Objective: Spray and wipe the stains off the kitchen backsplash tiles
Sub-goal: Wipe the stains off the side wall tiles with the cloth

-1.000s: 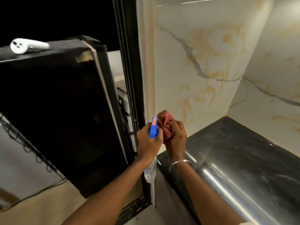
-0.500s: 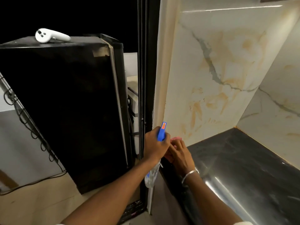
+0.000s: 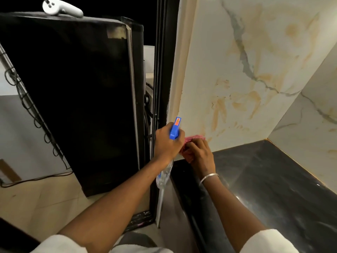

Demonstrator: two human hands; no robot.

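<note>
My left hand (image 3: 166,143) grips a spray bottle (image 3: 174,130) with a blue trigger head and a clear body hanging below my wrist. Right beside it, my right hand (image 3: 199,154) holds a pink cloth (image 3: 193,138) bunched against the bottom left corner of the backsplash tile (image 3: 246,79). The tile is white marble-look with grey veins and orange-brown stains across its middle and lower part. Most of the cloth is hidden under my fingers.
A dark polished countertop (image 3: 273,179) runs below the tiles, with a second tiled wall (image 3: 313,125) on the right. A tall black appliance (image 3: 73,97) stands at left, a white controller (image 3: 62,8) on top. A black frame (image 3: 160,70) divides them.
Both hands have dropped from in front of the tile to its bottom left corner at the countertop edge. The cloth, held up and bunched before, now rests low against the tile.
</note>
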